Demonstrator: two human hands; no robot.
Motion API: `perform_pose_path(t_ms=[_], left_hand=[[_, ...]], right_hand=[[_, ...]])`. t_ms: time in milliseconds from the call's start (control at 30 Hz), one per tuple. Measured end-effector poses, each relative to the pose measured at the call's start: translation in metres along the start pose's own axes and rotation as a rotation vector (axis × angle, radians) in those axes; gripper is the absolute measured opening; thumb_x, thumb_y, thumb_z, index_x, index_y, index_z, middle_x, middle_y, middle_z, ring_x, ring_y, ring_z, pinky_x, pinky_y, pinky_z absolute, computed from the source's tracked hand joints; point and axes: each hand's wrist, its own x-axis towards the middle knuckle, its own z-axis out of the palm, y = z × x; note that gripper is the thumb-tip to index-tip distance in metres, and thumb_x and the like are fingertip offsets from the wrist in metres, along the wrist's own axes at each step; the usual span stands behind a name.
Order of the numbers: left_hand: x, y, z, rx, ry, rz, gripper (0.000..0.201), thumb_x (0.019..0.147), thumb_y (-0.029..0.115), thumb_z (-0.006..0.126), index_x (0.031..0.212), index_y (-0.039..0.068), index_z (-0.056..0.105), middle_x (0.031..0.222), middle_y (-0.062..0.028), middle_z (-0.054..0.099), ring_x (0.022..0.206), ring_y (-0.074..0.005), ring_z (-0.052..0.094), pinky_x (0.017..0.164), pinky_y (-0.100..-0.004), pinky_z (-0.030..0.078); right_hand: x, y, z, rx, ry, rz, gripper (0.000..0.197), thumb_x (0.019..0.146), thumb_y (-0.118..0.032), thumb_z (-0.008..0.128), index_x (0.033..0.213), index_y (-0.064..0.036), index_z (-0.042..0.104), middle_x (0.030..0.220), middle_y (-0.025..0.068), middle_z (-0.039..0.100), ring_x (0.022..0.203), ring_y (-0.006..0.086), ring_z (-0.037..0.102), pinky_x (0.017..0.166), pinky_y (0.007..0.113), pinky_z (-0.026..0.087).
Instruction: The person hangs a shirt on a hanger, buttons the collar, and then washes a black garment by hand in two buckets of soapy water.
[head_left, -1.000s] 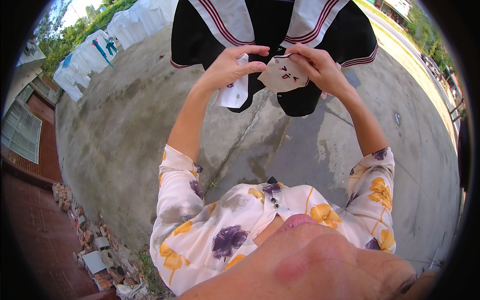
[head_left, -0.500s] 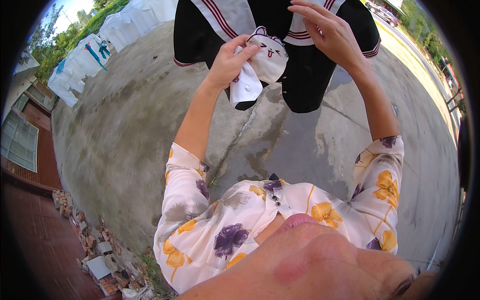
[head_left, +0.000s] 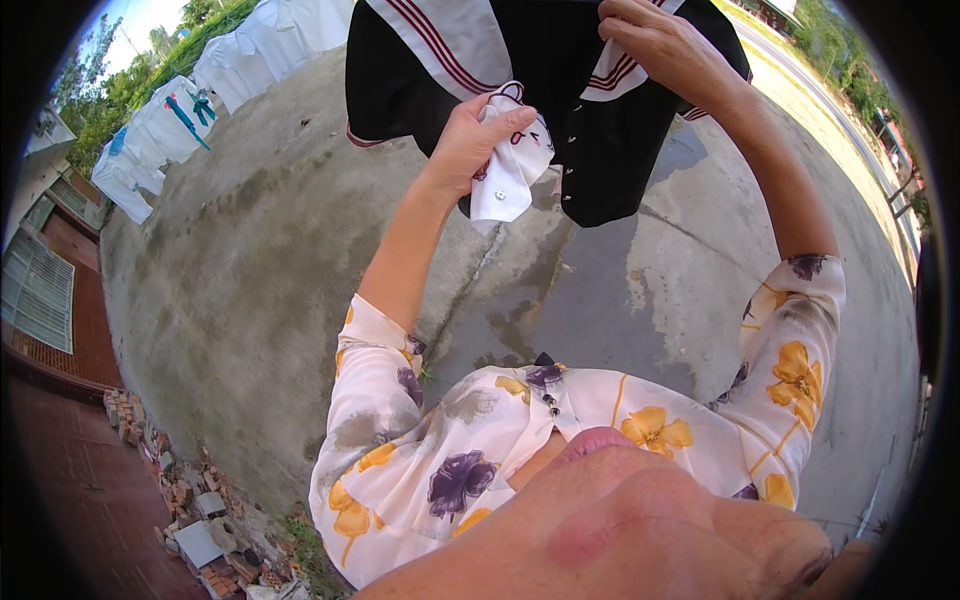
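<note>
A black sailor-style top (head_left: 620, 150) with white collar flaps, dark red stripes and small snaps along its front edge hangs before me, its upper part cut off by the picture's edge. My left hand (head_left: 472, 145) is closed on a white cloth piece (head_left: 510, 185) bearing a cartoon cat face and a snap. The cloth is folded, so the face shows only in part. Up at the right collar flap (head_left: 612, 75), my right hand (head_left: 665, 50) has its fingers bent and closed at the flap's inner edge.
White garments (head_left: 235, 60) hang in a row at the far left, one with teal ribbons (head_left: 190, 115). Damp patches mark the concrete ground (head_left: 270, 250). Rubble and bricks (head_left: 200, 510) lie beside a red-brown building (head_left: 85, 480) at the lower left. A road (head_left: 800, 75) runs at the far right.
The cat-face cloth, spread out before, is now folded under my left thumb. My right hand has turned, its raised fingers now closed at the collar, and its elbow has swung outward.
</note>
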Motion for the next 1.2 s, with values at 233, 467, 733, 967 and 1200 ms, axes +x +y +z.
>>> perform_pose_path(t_ms=[233,467,733,967,1200], left_hand=[[0.023,0.000,0.015,0.101,0.062,0.277,0.036,0.092,0.020,0.077,0.117,-0.002,0.062,0.095,-0.0057,0.072,0.080,-0.0110,0.068,0.070,-0.0265,0.056],[0.053,-0.001,0.034,0.102,0.103,0.435,0.043,0.094,0.010,0.069,0.133,-0.002,0.058,0.106,-0.0084,0.070,0.092,-0.0116,0.065,0.082,-0.0265,0.053],[0.073,-0.002,0.044,0.345,0.125,0.597,0.038,0.097,0.013,0.065,0.132,-0.002,0.061,0.105,-0.0060,0.070,0.091,-0.0101,0.063,0.082,-0.0252,0.051],[0.079,0.004,0.058,0.183,0.031,0.564,0.035,0.099,0.012,0.062,0.133,0.000,0.060,0.103,-0.0048,0.070,0.088,-0.0094,0.062,0.080,-0.0249,0.051],[0.084,0.004,0.063,0.045,-0.009,0.509,0.034,0.102,0.015,0.061,0.132,0.001,0.061,0.105,-0.0055,0.070,0.089,-0.0090,0.062,0.079,-0.0244,0.050]], right_hand=[[-0.019,0.018,0.003,0.390,0.075,0.120,0.016,0.085,0.004,0.057,0.100,-0.0020,0.062,0.114,0.0120,0.064,0.099,0.0323,0.066,0.084,0.037,0.056],[-0.024,0.014,-0.002,0.419,0.087,0.078,0.023,0.080,0.003,0.057,0.102,-0.0009,0.064,0.120,0.0168,0.062,0.105,0.0345,0.065,0.084,0.039,0.055],[-0.036,0.029,0.017,0.434,0.188,0.068,0.019,0.086,0.002,0.062,0.102,-0.0055,0.069,0.126,0.0168,0.061,0.097,0.0312,0.068,0.083,0.038,0.056],[-0.031,0.028,0.011,0.506,0.171,0.089,0.013,0.089,0.001,0.067,0.098,-0.0064,0.073,0.122,0.0128,0.064,0.094,0.0264,0.069,0.082,0.037,0.056],[-0.027,0.025,0.011,0.489,0.211,0.089,0.013,0.089,0.000,0.067,0.100,-0.0070,0.071,0.111,0.0102,0.066,0.098,0.0283,0.068,0.084,0.037,0.055]])
